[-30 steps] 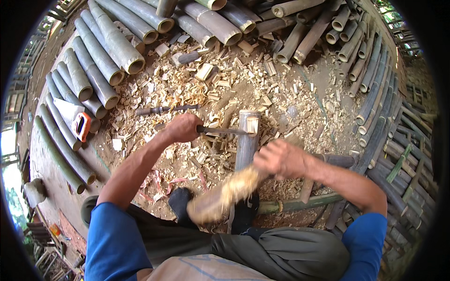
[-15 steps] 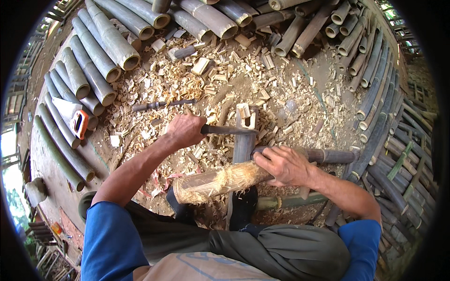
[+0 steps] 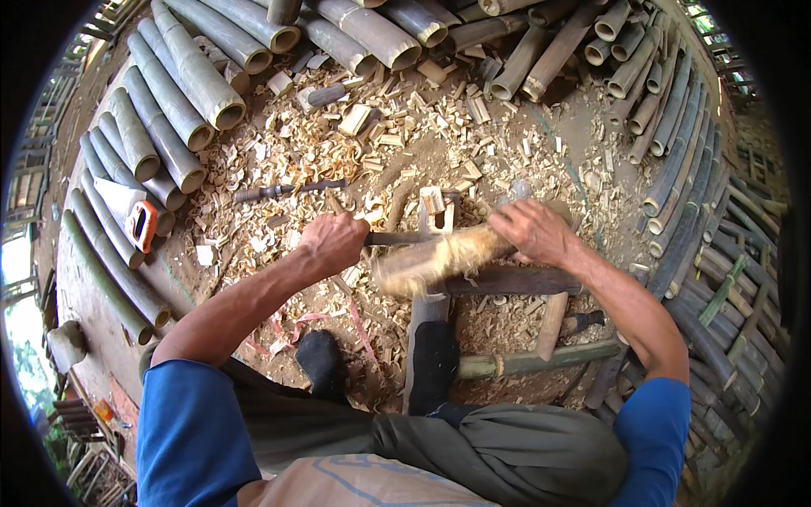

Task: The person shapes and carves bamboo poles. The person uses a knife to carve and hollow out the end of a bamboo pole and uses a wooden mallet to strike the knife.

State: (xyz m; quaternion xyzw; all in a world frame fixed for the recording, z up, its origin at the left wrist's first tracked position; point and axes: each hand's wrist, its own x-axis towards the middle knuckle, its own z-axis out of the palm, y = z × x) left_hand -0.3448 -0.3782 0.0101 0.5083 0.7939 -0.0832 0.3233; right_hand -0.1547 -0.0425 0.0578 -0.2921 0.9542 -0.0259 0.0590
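Observation:
My left hand [image 3: 335, 242] is closed around the handle of a knife [image 3: 395, 239]. Its dark blade points right and runs behind a short bamboo section [image 3: 439, 260], so the tip is hidden. My right hand [image 3: 536, 231] grips that section near its right end. Motion blurs the bamboo, and pale, fuzzy shavings cling to its surface. Beneath it stands a bamboo frame with an upright piece [image 3: 427, 308] and a dark crosspiece [image 3: 514, 280]. At the frame's far end sits a notched pale block [image 3: 432, 201].
Wood chips [image 3: 279, 160] cover the ground ahead. Bamboo poles [image 3: 182, 76] lie around the left, back and right. An orange-handled saw [image 3: 142, 224] rests at left, a long dark tool [image 3: 291, 190] among the chips. My feet in dark socks [image 3: 435, 355] flank the frame's near end.
My right hand has carried the bamboo section up, away from my lap, and slightly right, bringing it over the blade. My left hand has stayed nearly in place with the knife.

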